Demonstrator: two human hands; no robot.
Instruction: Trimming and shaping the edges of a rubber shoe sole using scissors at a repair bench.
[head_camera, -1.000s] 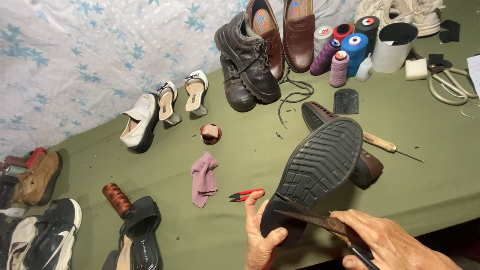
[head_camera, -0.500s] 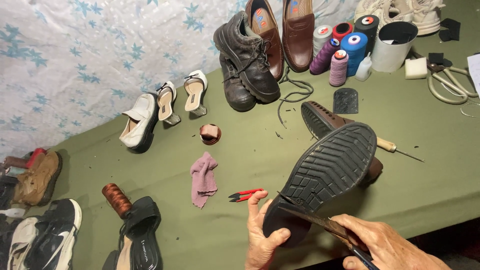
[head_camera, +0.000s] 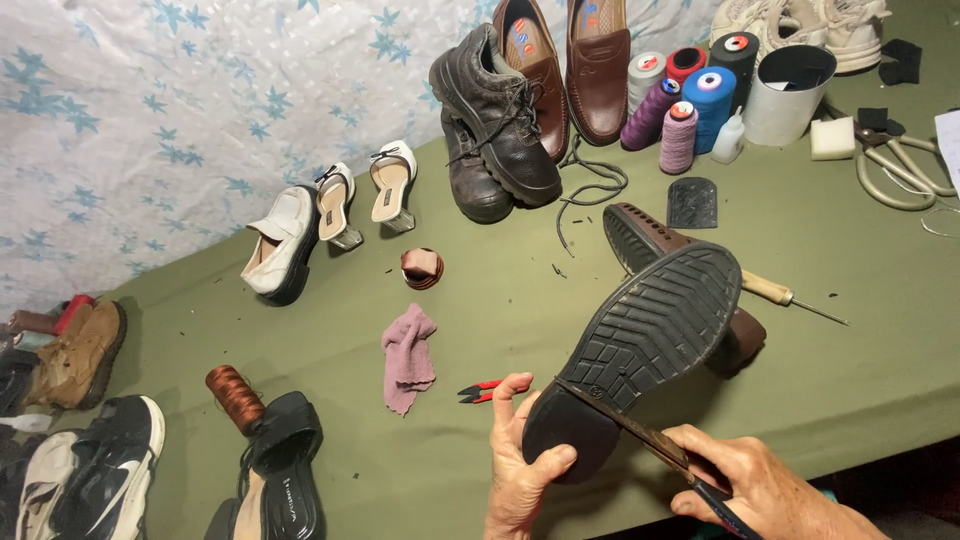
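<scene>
My left hand (head_camera: 522, 470) grips the heel end of a dark shoe (head_camera: 640, 345) held sole-up, its black ridged tread facing me. My right hand (head_camera: 760, 485) holds a thin flat knife blade (head_camera: 650, 440) whose tip lies against the edge of the sole near the heel. A second brown shoe (head_camera: 745, 335) lies on the green table (head_camera: 500, 300) just behind the held one. Small red snips (head_camera: 478, 391) sit on the table beside my left fingers.
An awl with a wooden handle (head_camera: 785, 295), a pink cloth (head_camera: 408, 355), a copper thread spool (head_camera: 235, 397), thread cones (head_camera: 690, 95), scissors (head_camera: 900, 165), a white cup (head_camera: 788, 80) and a black sole patch (head_camera: 692, 203) lie about. Several pairs of shoes line the back and left.
The held shoe has tilted slightly and its toe has shifted right. The blade stays at the sole edge near the heel.
</scene>
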